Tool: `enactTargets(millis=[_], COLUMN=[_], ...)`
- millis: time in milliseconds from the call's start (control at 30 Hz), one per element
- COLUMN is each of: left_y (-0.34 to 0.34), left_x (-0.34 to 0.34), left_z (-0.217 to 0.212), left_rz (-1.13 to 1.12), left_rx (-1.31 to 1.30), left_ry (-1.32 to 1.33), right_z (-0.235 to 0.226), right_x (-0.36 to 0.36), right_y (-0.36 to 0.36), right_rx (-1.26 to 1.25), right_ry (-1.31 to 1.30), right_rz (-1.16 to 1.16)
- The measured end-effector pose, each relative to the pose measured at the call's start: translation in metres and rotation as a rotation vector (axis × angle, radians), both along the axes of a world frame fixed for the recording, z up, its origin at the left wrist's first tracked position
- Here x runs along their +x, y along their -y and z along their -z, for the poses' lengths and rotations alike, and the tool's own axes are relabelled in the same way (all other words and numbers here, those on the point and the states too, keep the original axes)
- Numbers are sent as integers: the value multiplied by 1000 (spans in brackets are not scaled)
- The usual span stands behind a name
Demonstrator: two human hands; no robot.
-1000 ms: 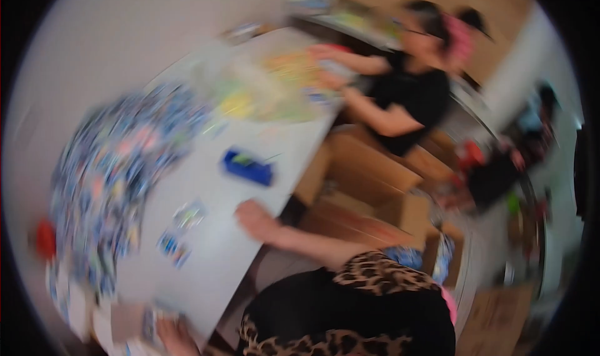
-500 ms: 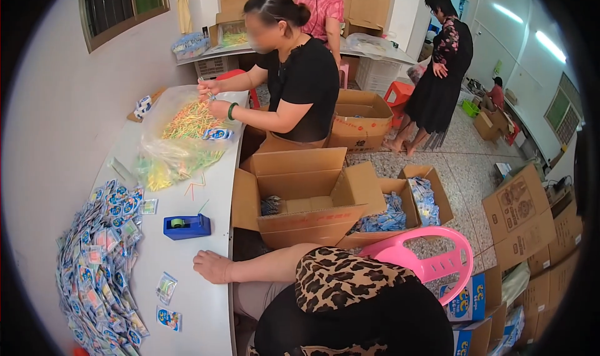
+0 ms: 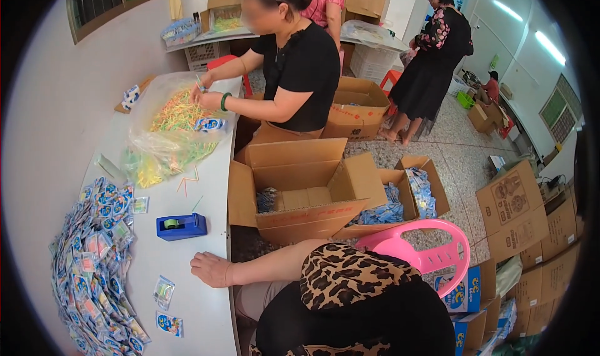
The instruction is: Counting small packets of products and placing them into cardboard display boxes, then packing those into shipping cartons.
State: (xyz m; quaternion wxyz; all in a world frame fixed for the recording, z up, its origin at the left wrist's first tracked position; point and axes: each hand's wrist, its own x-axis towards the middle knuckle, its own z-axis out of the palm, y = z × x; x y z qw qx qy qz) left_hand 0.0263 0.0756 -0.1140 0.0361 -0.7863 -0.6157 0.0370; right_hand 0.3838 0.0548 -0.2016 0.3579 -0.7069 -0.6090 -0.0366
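Note:
Fingers down and slightly spread, my right hand point(image 3: 210, 270) rests on the white table point(image 3: 194, 318) near its edge, holding nothing. A leopard-print sleeve point(image 3: 356, 275) covers my right shoulder. My left hand is out of view. Beside my right hand lie a small clear packet point(image 3: 164, 292) and, nearer, a blue-and-white packet point(image 3: 169, 324). Just beyond the hand stands a blue tape dispenser point(image 3: 187, 227) with a green roll. A large heap of small packets point(image 3: 94, 268) covers the table's left side.
Farther along, a co-worker point(image 3: 290, 75) handles something small above a plastic bag of thin coloured sticks point(image 3: 181, 109). An open cardboard box point(image 3: 303, 218) stands beside the table. A pink chair point(image 3: 453, 250) is behind me. Stacked cartons point(image 3: 550, 243) line the right.
The view has shifted slightly, so the room sits higher and farther left. The standing person in black has brought a hand from behind the back. My right hand stays on the table.

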Motion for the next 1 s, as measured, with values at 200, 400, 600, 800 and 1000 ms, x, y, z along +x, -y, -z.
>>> enactTargets(millis=[200, 400, 600, 800, 1000], left_y=[-3, 7, 3, 1, -3], left_x=[-42, -12, 11, 0, -5], left_z=[65, 50, 43, 77, 118], left_rz=[552, 719, 328, 402, 160], left_rx=[727, 79, -274, 132, 196], left_ry=[-49, -193, -148, 103, 239], right_z=[-2, -2, 1, -2, 2], right_x=[-1, 0, -2, -3, -2], right_y=[0, 2, 1, 2, 0], right_rx=[43, 80, 104, 116, 146], right_ry=[30, 49, 64, 78, 88], right_rz=[8, 27, 36, 48, 63])
